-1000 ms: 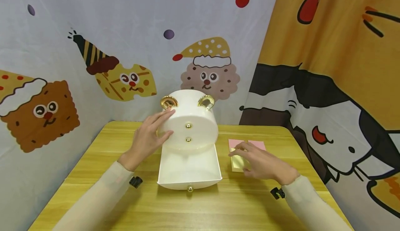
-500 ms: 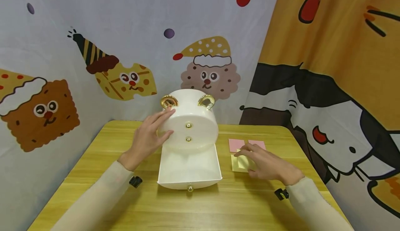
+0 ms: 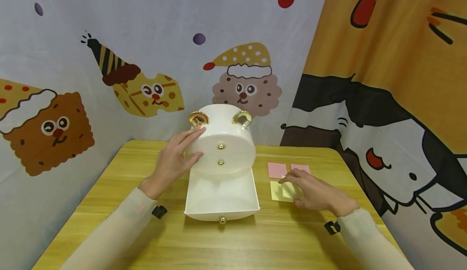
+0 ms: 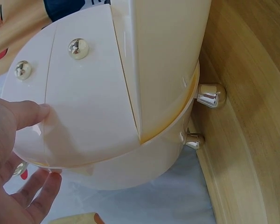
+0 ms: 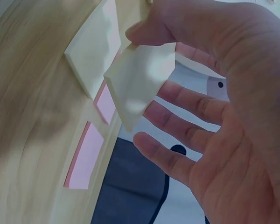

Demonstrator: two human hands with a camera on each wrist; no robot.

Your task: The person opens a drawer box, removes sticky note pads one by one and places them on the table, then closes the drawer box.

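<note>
A white rounded drawer box [image 3: 228, 120] with gold knobs and gold rings stands on the table. Its bottom drawer [image 3: 222, 193] is pulled out toward me. My left hand [image 3: 169, 162] holds the box by its left side; the left wrist view shows the thumb [image 4: 30, 114] on the front face and the fingertips [image 4: 46, 191] at the side wall. My right hand [image 3: 313, 191] pinches a yellow sticky note pad [image 5: 140, 77] between thumb and fingers, raised off the table. Another yellow sticky note pad [image 3: 276, 193] lies just beneath it.
Two pink sticky note pads [image 3: 277, 170] lie side by side behind the yellow ones, the right one partly behind my hand. The wooden table [image 3: 175, 241] ends at printed curtains [image 3: 157, 26] behind and on the right.
My right hand has lifted the upper yellow sticky note pad and moved slightly right with it, uncovering the pad below. The left hand and the drawer box stay put.
</note>
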